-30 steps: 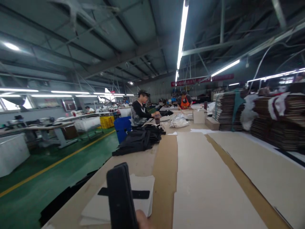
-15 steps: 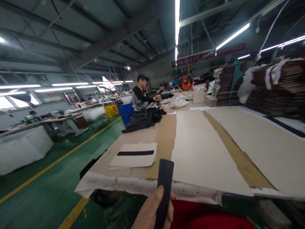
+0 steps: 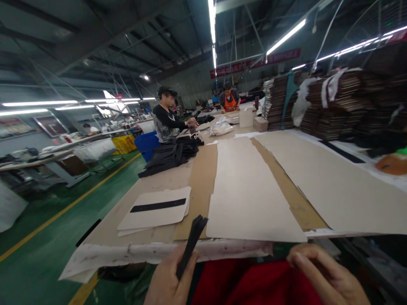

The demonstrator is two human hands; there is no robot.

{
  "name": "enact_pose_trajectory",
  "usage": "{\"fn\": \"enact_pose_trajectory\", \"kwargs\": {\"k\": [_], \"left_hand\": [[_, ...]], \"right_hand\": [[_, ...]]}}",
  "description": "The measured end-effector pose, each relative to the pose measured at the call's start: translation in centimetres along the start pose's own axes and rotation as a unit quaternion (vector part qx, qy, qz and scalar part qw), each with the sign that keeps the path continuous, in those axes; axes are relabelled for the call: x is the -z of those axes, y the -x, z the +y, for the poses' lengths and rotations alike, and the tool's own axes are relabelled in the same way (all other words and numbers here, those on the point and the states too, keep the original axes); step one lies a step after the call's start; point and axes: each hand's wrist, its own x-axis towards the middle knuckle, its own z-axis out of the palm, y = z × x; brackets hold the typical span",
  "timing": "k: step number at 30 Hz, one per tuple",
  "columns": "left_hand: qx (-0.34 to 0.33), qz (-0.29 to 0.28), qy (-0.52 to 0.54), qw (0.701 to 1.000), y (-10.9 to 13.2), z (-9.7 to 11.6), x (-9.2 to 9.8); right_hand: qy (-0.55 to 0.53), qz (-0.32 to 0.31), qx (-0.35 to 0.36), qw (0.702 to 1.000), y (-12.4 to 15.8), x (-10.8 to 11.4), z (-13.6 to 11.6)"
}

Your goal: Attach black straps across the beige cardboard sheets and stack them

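My left hand (image 3: 173, 275) is closed around several flat black strips (image 3: 192, 243), held edge-on at the near side of the table, with their upper ends slightly fanned. My right hand (image 3: 329, 273) is off to the right, in front of the table edge; its fingers are curled with thumb and fingertips together, and nothing shows in them. Beyond my left hand lies a small stack of off-white rounded panels (image 3: 155, 216), with a single black strip (image 3: 158, 205) flat across the top one.
Large off-white sheets (image 3: 248, 190) cover the table over brown board (image 3: 199, 178). A black fabric pile (image 3: 174, 154) lies at the left edge near a co-worker (image 3: 167, 116). Another person (image 3: 230, 101) stands at the far end. Tall brown stacks (image 3: 340, 101) stand at right.
The strips in my left hand have turned from face-on to edge-on, and the hand has shifted left. My right hand has come apart to the right. The view has swung right.
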Motion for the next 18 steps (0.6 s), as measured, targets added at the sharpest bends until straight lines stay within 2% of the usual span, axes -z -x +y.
{"fn": "enact_pose_trajectory", "kwargs": {"k": [3,5,8,12,16,18], "left_hand": [[-0.073,-0.027,-0.178,0.981,-2.5,0.5,-0.7],[-0.086,-0.04,-0.261,0.961,-4.4,0.4,-1.7],[-0.088,-0.059,-0.324,0.94,-7.1,-0.2,-2.9],[-0.076,-0.083,-0.347,0.931,-9.7,-1.6,-3.6],[-0.089,-0.078,-0.342,0.932,-10.8,-2.6,-3.8],[-0.089,-0.071,-0.334,0.936,-10.9,-2.8,-3.8]], "right_hand": [[0.069,0.117,0.007,0.991,-1.2,0.9,2.6],[0.115,0.146,0.023,0.982,-1.9,1.0,4.3],[0.162,0.156,0.072,0.972,-3.1,0.6,5.7],[0.211,0.146,0.104,0.961,-4.6,0.3,5.6],[0.243,0.127,0.096,0.957,-5.2,0.3,6.1],[0.256,0.108,0.121,0.953,-5.1,0.3,6.8]]}}
